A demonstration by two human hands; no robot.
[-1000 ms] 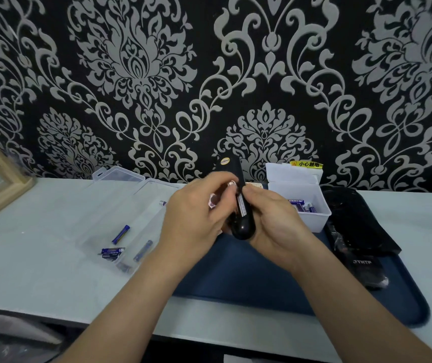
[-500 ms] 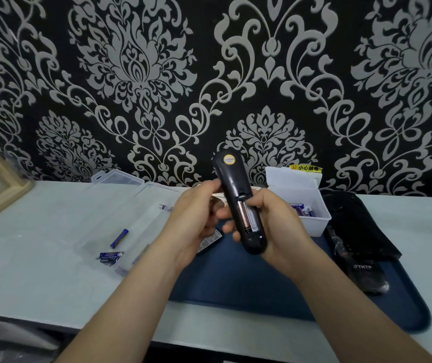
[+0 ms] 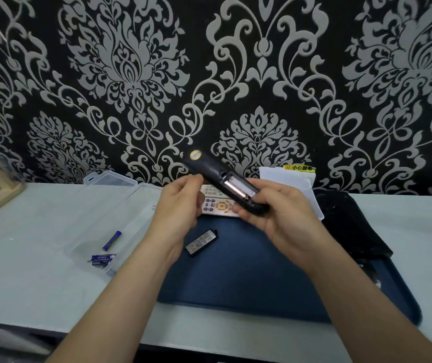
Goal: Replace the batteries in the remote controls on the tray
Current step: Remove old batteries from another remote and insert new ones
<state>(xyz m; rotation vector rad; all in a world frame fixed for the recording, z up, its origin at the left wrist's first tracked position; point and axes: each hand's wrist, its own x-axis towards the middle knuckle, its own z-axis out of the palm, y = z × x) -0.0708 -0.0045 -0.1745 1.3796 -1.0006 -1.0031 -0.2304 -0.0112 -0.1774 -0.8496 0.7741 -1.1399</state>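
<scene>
Black and slim, a remote control (image 3: 209, 169) is gripped at its near end by the right hand (image 3: 280, 218) and is tilted so that its far end is raised up and to the left. Its back is turned upward, the battery bay is uncovered, and one battery (image 3: 235, 188) is seen lying inside. The left hand (image 3: 180, 205) is held just beside the remote control with fingers curled; whether anything is pinched in it cannot be told.

Beneath both hands a blue tray (image 3: 248, 279) is set on the pale counter (image 3: 26, 271). A small black battery cover (image 3: 201, 242) is laid on the tray just below the left hand, and a light remote (image 3: 220, 205) with orange buttons is partly hidden behind the hands. To the left of the left hand, blue batteries (image 3: 112, 240) are seen in a clear plastic case (image 3: 91, 231). Behind the right hand a white box (image 3: 285, 176) is placed, with a black pouch (image 3: 353, 226) to its right.
</scene>
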